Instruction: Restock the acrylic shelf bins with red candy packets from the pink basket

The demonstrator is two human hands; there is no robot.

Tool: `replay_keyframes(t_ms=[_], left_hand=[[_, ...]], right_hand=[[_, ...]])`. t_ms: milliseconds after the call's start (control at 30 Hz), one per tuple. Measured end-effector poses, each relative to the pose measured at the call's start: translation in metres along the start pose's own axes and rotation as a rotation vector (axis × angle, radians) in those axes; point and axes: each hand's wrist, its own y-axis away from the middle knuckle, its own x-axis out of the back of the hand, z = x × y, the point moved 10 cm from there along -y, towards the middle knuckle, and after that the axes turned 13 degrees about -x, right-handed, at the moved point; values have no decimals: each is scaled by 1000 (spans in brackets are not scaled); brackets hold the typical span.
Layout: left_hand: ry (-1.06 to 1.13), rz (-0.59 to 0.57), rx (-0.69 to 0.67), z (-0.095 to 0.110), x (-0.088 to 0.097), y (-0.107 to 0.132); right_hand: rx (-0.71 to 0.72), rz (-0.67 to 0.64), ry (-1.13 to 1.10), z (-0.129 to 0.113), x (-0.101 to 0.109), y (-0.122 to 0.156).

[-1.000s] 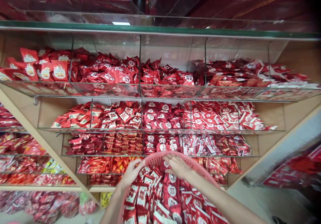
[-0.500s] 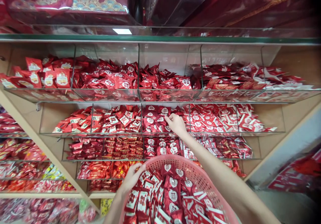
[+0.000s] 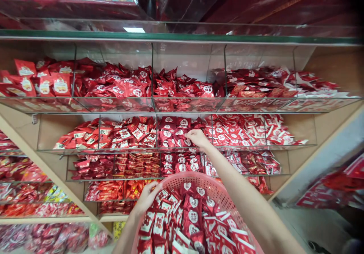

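Note:
My left hand [image 3: 147,198] is closed over the left rim of a pink perforated plastic basket [image 3: 224,193]. Inside it lie many small red wrapped sweets [image 3: 192,218], some with white heart-shaped labels, others with white or flowered fronts. Reaching over the basket, my right hand [image 3: 198,138] is in the middle compartment of the second shelf. Its thumb and finger pinch at a dark red sweet packet among others with white round labels [image 3: 167,134]; the fingertips partly hide it.
Glass dividers [image 3: 156,132] split the shelves of red packets. A glass shelf edge [image 3: 182,37] runs above, with dark red boxes [image 3: 184,0] over it. More sweets fill the lower shelves [image 3: 136,165]. A slanted wooden post [image 3: 54,174] stands at left; red goods [image 3: 327,189] are at right.
The view has shifted slightly, so the shelves appear a little higher and further left. My right hand remains at the same compartment, and my left hand stays on the basket rim.

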Motion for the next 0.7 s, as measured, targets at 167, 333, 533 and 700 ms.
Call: replay_keyframes(t_ms=[167, 333, 533, 700], left_hand=[[-40, -2, 9, -1, 1, -1], [-28, -2, -4, 1, 1, -1], [-5, -1, -15, 1, 0, 0], [-8, 17, -7, 1, 1, -1]], right_hand=[[-33, 32, -146, 5, 12, 0], [-41, 59, -309, 8, 23, 4], [21, 65, -425, 0, 30, 14], [185, 21, -428, -12, 29, 32]])
